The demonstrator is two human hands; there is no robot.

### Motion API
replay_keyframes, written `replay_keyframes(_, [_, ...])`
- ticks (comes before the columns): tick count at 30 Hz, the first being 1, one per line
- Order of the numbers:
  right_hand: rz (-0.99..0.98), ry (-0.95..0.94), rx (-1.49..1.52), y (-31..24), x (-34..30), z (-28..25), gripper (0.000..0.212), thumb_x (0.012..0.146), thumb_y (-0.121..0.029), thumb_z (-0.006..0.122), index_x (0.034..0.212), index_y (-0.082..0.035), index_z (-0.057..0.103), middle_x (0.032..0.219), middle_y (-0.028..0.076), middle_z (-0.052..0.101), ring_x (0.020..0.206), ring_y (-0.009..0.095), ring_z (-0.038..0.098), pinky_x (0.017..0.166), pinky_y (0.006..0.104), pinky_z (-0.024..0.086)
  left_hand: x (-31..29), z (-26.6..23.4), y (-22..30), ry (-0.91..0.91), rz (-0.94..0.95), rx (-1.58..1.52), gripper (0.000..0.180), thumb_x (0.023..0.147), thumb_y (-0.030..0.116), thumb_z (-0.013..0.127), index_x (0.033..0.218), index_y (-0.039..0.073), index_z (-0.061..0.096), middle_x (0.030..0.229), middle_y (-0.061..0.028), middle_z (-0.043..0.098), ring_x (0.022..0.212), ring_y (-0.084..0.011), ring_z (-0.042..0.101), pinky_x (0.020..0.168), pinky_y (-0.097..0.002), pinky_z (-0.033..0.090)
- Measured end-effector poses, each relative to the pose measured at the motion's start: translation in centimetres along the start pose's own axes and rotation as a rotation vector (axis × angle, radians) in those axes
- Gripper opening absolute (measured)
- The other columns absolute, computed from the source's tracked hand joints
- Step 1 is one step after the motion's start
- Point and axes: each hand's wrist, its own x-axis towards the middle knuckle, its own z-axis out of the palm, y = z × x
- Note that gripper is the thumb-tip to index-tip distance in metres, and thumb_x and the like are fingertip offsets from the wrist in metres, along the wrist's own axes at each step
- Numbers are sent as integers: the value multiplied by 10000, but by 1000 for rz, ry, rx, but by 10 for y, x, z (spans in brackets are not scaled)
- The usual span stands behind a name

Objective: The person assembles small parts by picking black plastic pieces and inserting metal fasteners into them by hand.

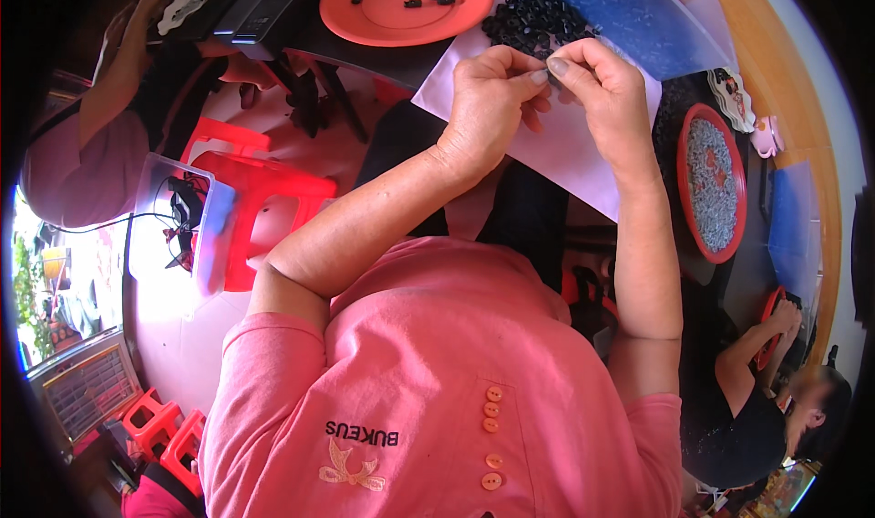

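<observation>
Both left hand (pixel 488 108) and right hand (pixel 606 97) pinch a small dark piece (pixel 549 69), mostly hidden between their fingertips, which a slipping grip could lose among the shiny black plastic-looking pieces (pixel 536 15) heaped just beyond them.

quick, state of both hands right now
Left hand: pinched closed; anything held too small to tell.
Right hand: pinched closed; anything held too small to tell.

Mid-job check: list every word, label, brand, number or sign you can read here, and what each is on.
Pink shirt: one dark printed-looking word, upside down in view, legible but not copied here; a pale bow-shaped emblem beside it.
Black pieces: too small to read any marking.
Orange-red plate: no lettering visible.
No other text is readable.
</observation>
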Motion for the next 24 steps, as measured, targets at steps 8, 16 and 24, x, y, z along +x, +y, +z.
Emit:
replay_keyframes(8, [-73, 101, 106, 3, -3, 7, 101, 872, 1, 628, 958, -12, 680, 844, 11, 678, 751, 77, 618, 693, 225, 514, 0, 1, 0, 4, -7, 34, 100, 904, 21, 607, 951, -66, 626, 787, -111, 656, 652, -171, 638, 509, -263, 496])
replay_keyframes(16, [-352, 65, -221, -3, -3, 2, 202, 861, 65, 580, 1015, -20, 680, 909, 52, 714, 816, 108, 661, 710, 237, 518, 0, 1, -2, 14, 9, 50, 101, 915, 25, 598, 959, -61, 627, 777, -103, 650, 638, -158, 633, 496, -258, 490])
replay_keyframes(24, [-265, 26, -183, 0, 2, 1, 196, 867, 58, 564, 1007, -28, 670, 918, 71, 712, 800, 155, 674, 693, 265, 525, -5, 3, 1, 24, 31, 128, 116, 900, 28, 631, 976, -60, 629, 791, -95, 662, 640, -126, 620, 517, -243, 492])
